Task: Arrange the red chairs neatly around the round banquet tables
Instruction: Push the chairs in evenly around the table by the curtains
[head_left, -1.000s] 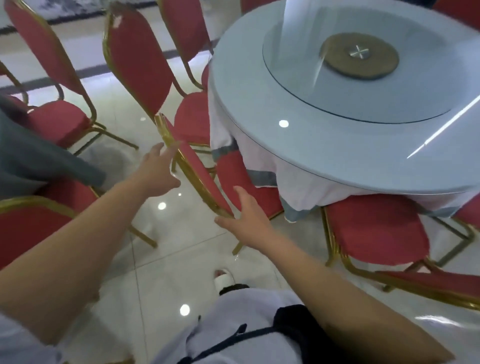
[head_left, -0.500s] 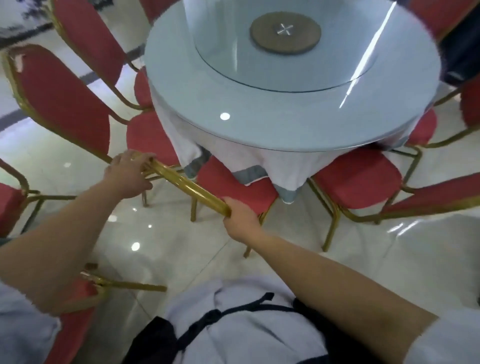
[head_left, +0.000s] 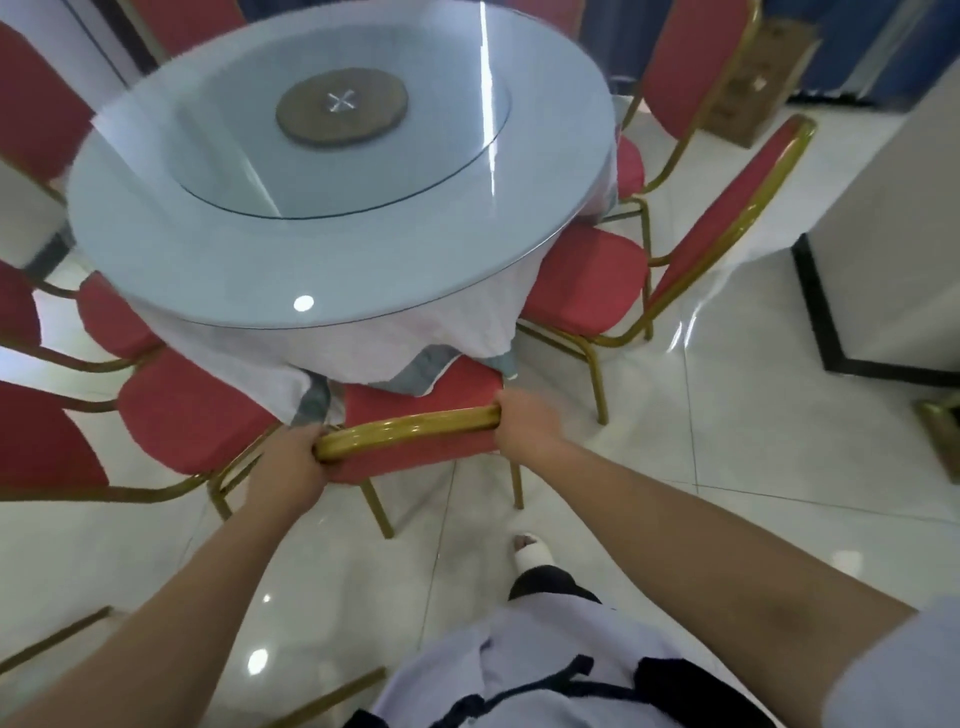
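Observation:
A red chair with a gold frame (head_left: 410, 427) stands in front of me, its seat tucked under the white cloth of the round banquet table (head_left: 156, 244). My left hand (head_left: 287, 462) grips the left end of its gold top rail. At the rail's right end my right hand (head_left: 522, 421) grips it too. The table has a glass turntable (head_left: 415, 156) with a brown hub. More red chairs ring the table: one just left (head_left: 182, 415) and one to the right (head_left: 587, 280).
A white pillar with a black base (head_left: 883, 260) stands at the right. A further red chair (head_left: 691, 67) stands at the far right of the table, with a cardboard box (head_left: 753, 88) behind it. Gold chair legs (head_left: 52, 644) lie at the lower left. The floor is glossy white tile (head_left: 727, 441).
Both hands went from reaching for the chair's top rail to gripping it. The chair has turned from slanted to square with the table, its seat now under the cloth.

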